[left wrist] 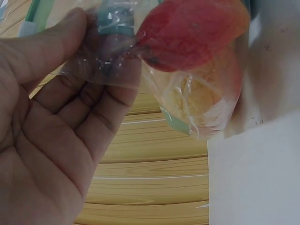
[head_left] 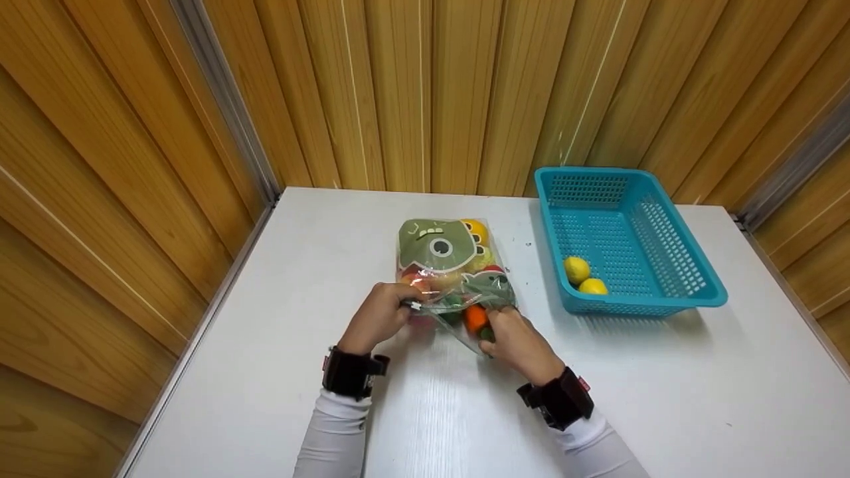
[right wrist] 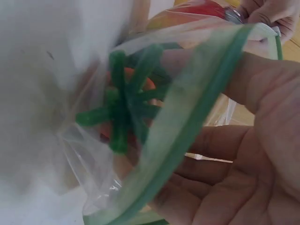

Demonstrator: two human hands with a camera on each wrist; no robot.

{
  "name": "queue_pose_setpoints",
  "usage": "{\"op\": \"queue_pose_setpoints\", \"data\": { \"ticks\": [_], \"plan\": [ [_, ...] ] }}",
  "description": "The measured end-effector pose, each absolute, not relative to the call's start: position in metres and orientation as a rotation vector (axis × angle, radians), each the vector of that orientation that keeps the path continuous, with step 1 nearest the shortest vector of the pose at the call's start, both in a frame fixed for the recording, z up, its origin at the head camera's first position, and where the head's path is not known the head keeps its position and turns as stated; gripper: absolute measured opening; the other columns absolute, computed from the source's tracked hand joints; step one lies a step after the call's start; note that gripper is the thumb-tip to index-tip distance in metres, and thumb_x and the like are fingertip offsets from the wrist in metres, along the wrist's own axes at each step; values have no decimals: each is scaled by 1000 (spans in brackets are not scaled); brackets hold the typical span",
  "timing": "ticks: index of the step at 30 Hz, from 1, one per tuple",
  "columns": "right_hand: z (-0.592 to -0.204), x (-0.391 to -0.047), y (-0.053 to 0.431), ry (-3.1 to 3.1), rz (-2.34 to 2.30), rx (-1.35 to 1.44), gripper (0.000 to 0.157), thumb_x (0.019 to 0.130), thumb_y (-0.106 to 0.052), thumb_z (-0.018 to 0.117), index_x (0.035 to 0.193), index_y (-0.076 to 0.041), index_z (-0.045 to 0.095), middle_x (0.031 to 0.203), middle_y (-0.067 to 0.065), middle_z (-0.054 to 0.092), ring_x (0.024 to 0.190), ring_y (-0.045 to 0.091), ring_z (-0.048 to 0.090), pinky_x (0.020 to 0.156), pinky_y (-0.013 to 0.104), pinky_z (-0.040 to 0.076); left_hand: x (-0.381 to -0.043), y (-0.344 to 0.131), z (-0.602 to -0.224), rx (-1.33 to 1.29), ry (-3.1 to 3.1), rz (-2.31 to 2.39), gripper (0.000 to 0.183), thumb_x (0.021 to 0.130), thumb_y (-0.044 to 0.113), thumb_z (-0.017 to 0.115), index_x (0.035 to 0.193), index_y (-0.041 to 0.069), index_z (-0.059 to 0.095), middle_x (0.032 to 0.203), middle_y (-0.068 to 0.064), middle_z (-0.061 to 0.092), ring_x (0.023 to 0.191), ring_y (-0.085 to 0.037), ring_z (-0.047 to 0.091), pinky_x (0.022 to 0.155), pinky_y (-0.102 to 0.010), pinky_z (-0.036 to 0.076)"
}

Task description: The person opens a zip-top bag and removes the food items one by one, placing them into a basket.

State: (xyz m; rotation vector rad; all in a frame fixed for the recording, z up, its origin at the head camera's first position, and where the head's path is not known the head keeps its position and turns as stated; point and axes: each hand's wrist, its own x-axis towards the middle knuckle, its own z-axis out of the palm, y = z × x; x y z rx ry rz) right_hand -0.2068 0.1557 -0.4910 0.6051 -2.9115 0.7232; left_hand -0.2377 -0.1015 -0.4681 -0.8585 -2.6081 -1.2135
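Note:
A clear zip bag point(head_left: 438, 249) with a green cartoon monster print lies on the table, filled with toy fruit and vegetables. My left hand point(head_left: 380, 313) pinches its near left edge by the white zip slider point(head_left: 413, 305). Beside those fingers, a red-and-yellow fruit point(left wrist: 192, 33) shows through the plastic in the left wrist view. At the bag's mouth, my right hand point(head_left: 521, 338) grips an orange carrot point(head_left: 475, 318), its green leafy top point(right wrist: 123, 105) pointing out toward the opening. The bag's green zip strip point(right wrist: 201, 112) crosses over the right thumb and fingers, partly hiding them.
A blue-green plastic basket point(head_left: 677, 302) stands to the right of the bag, with two lemons point(head_left: 576, 270) in its near left corner. The white table point(head_left: 299, 265) meets wood-patterned walls point(head_left: 458, 99) at the back and sides.

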Motion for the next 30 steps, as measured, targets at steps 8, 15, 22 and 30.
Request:
{"op": "queue_pose_setpoints", "data": {
  "ticks": [8,15,22,30],
  "plan": [
    [-501,-211,151,-2992,796,497,52,76,-3,84,119,11,59,107,19,63,95,30,60,85,47,53,-238,-100,-469,-853,-2621,-1213,38,75,-20,56,93,3,80,94,-6,76,87,-20,70,80,-40,58],
    [-501,-212,150,-2972,818,479,47,71,6,79,113,11,57,100,17,62,89,29,57,80,46,51,-237,-99,-469,-838,-2628,-1187,40,72,-20,57,92,6,81,94,-5,77,86,-19,69,79,-38,58],
    [-494,-210,149,-2868,834,472,57,70,9,76,123,14,57,111,29,66,96,37,64,85,52,56,-237,-99,-468,-826,-2607,-1203,41,73,-20,56,93,6,80,95,-6,77,88,-20,70,81,-39,58],
    [-482,-203,147,-2960,840,468,78,69,9,81,140,13,49,132,34,56,118,44,58,101,57,50,-237,-100,-468,-830,-2610,-1211,39,73,-20,57,91,5,79,94,-6,76,88,-20,70,81,-40,58]
  ]
}}
